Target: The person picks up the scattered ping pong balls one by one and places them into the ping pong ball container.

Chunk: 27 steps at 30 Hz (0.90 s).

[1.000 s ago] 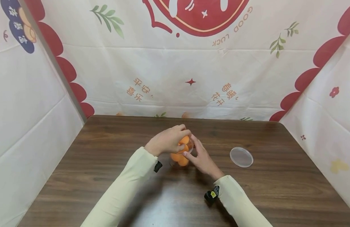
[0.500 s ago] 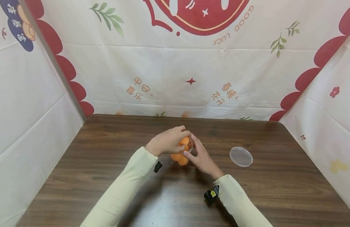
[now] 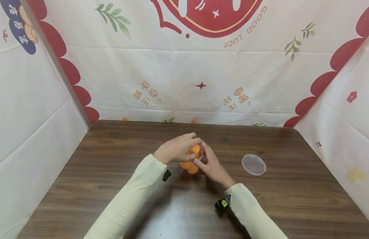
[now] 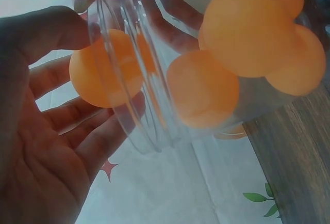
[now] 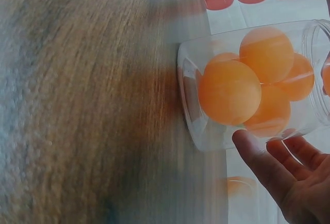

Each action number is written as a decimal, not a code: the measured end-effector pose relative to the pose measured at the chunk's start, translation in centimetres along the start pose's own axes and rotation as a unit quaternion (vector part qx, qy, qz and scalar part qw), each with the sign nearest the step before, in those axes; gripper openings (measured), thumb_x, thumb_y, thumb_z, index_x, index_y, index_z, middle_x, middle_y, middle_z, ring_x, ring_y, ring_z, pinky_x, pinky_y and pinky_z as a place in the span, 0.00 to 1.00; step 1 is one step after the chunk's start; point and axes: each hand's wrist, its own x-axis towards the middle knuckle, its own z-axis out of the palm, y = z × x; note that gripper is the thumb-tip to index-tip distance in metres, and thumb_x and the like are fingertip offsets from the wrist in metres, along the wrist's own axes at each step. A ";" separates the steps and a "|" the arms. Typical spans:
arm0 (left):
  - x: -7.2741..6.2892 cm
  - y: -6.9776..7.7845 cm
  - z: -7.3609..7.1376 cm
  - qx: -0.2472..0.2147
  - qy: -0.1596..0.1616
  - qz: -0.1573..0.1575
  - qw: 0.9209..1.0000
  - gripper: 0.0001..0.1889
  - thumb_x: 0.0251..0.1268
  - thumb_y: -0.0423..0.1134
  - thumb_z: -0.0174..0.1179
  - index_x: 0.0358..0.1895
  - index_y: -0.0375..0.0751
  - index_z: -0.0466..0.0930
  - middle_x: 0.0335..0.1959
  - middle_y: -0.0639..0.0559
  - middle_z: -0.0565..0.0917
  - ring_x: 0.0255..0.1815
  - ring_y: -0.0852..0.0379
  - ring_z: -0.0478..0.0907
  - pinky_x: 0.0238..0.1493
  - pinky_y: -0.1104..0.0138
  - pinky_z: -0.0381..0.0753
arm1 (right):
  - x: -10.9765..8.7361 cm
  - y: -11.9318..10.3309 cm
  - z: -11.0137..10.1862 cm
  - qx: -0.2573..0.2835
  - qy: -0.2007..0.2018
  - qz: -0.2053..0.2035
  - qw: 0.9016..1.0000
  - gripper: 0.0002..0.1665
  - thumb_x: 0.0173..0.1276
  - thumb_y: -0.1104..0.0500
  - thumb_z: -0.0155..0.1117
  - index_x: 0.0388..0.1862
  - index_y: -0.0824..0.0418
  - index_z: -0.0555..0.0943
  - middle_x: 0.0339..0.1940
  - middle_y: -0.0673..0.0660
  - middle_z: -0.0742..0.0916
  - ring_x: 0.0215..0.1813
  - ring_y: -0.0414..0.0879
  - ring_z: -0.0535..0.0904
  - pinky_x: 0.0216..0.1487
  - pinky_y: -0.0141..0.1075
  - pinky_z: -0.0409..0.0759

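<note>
A clear plastic jar stands on the table with several orange table tennis balls inside. In the head view my right hand holds the jar from the right, thumb on the near side and fingers behind. My left hand reaches over the jar's mouth from the left. The left wrist view shows its thumb and fingers around one orange ball at the threaded rim. Part of this ball shows through the clear rim. The left hand covers much of the jar in the head view.
A round clear lid lies flat on the brown wooden table, right of the jar. Printed white cloth hangs behind the table and along both sides. Each wrist carries a black camera.
</note>
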 end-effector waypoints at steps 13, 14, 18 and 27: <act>-0.2 -0.3 -0.1 -0.023 0.022 0.030 0.999 0.19 0.56 0.35 0.65 0.53 0.41 0.76 0.45 0.46 0.77 0.41 0.56 0.75 0.46 0.65 0.78 | 0.0 -0.3 -0.1 -0.013 0.010 -0.013 1.000 0.43 0.69 0.52 0.59 0.77 0.50 0.49 0.72 0.63 0.63 0.64 0.60 0.70 0.57 0.58 0.72; -0.2 -0.3 -0.1 -0.022 0.022 0.030 0.999 0.19 0.57 0.35 0.64 0.53 0.42 0.76 0.45 0.46 0.77 0.41 0.56 0.75 0.46 0.65 0.78 | 0.0 -0.3 -0.1 -0.013 0.010 -0.013 1.000 0.43 0.69 0.52 0.59 0.77 0.50 0.49 0.72 0.63 0.63 0.64 0.60 0.70 0.57 0.58 0.72; -0.2 -0.3 -0.1 -0.022 0.023 0.030 0.999 0.19 0.57 0.35 0.63 0.53 0.41 0.76 0.45 0.46 0.77 0.41 0.56 0.75 0.46 0.65 0.78 | 0.0 -0.4 -0.2 -0.011 0.011 -0.016 1.000 0.43 0.69 0.53 0.59 0.77 0.51 0.50 0.72 0.63 0.63 0.64 0.61 0.70 0.58 0.58 0.72; -0.5 -0.3 -0.1 -0.015 0.037 0.032 0.999 0.18 0.58 0.37 0.63 0.53 0.41 0.78 0.44 0.46 0.78 0.38 0.56 0.73 0.44 0.66 0.77 | 0.0 -0.1 0.0 -0.021 0.014 -0.015 1.000 0.43 0.69 0.50 0.58 0.77 0.48 0.49 0.72 0.62 0.64 0.62 0.58 0.71 0.56 0.59 0.71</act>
